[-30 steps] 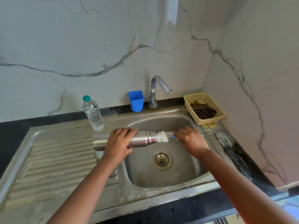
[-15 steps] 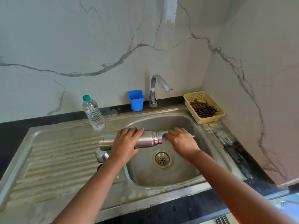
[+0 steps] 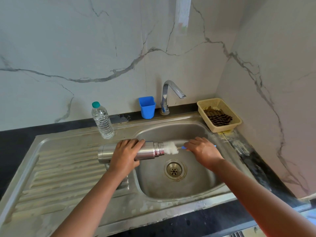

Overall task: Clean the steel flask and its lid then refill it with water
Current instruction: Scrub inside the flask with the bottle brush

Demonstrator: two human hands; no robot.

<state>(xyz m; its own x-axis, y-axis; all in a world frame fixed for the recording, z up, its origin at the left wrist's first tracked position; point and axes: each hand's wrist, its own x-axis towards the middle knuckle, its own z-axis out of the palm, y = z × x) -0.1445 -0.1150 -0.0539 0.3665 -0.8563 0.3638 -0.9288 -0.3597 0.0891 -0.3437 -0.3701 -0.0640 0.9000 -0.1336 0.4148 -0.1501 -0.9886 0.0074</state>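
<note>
A: Gripped around the middle by the left hand, steel flask lying sideways over the sink edge, mouth toward the right.

B: Right hand wrapped on the blue handle, fingers curled tight; bottle brush bristles white, half out of the neck.

A: Risk of flicking dirty water onto the counter if yanked out fast.

B: Could slip, too, wet steel under a one-handed hold. Lid not clearly in sight. Tap dry, refill not yet begun.
</note>
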